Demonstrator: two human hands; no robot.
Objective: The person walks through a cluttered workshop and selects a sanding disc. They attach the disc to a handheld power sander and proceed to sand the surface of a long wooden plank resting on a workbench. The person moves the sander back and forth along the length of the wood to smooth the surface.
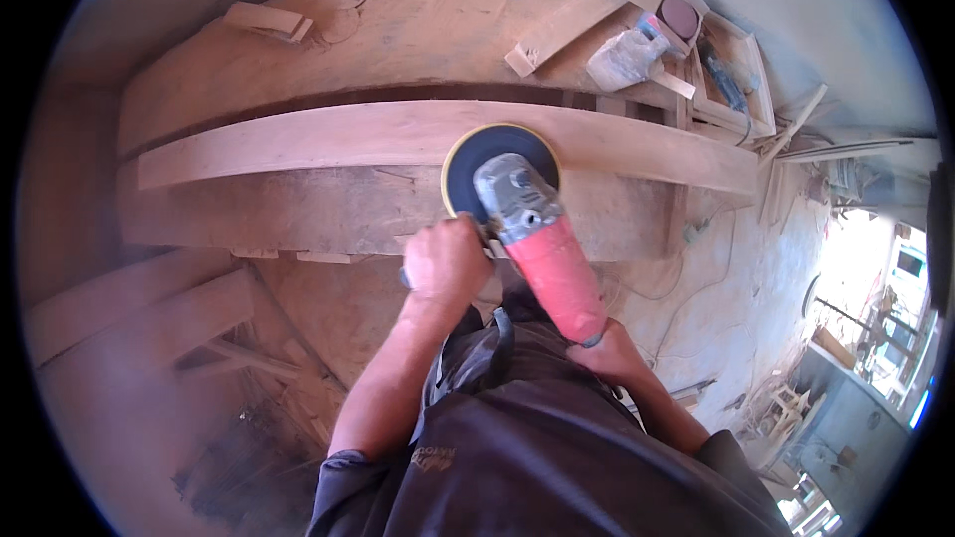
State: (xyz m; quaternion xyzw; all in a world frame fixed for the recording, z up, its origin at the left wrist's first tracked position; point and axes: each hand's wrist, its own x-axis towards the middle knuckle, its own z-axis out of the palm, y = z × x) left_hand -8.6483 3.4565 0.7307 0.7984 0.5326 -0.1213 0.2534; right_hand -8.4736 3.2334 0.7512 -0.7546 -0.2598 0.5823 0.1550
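Observation:
A disc sander point(557, 273) with a red body and a grey metal head spans the space in front of me. Its round dark disc point(463, 169), rimmed in yellow, overlaps a long pale wooden plank point(328, 142) near the middle. From the picture I cannot tell how firmly the disc presses on the wood. My left hand point(448, 259) is closed around the side handle, beside the metal head. At the back end of the red body, my right hand point(609, 353) is wrapped round the tool, its fingers partly hidden.
Behind the plank, the dusty bench point(428, 35) bears a wood block point(269, 20), a board point(567, 30), a plastic bag point(625, 60) and a wooden tray point(761, 80) of tools. Large timbers point(149, 308) lie at the left. A cord point(686, 283) runs over the floor at right.

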